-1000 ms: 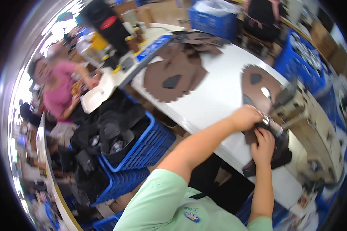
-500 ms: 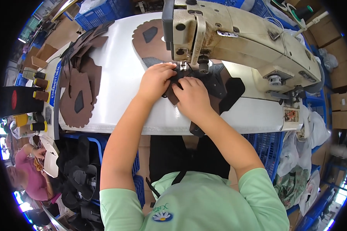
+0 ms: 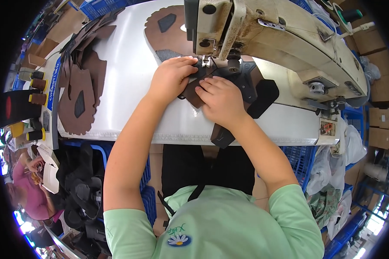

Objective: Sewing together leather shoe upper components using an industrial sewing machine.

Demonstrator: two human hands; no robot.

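Pressing w/ curved L hand & spread R hand, we steady the brown-black piece by the presser foot, far-centre of table; can't tell if either pinches. Poss. risk: fingertips nicked if slipping farther; piece skewed if pulled unevenly.

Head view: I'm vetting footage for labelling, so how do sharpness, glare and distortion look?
Head view, centre: left hand, right hand and sewing machine look fairly sharp; head view, middle: the white table shows a pale sheen, its near edge bowed; head view, lower left: the person in pink looks soft and warped, near blown-out light patches; head view, corners: black.
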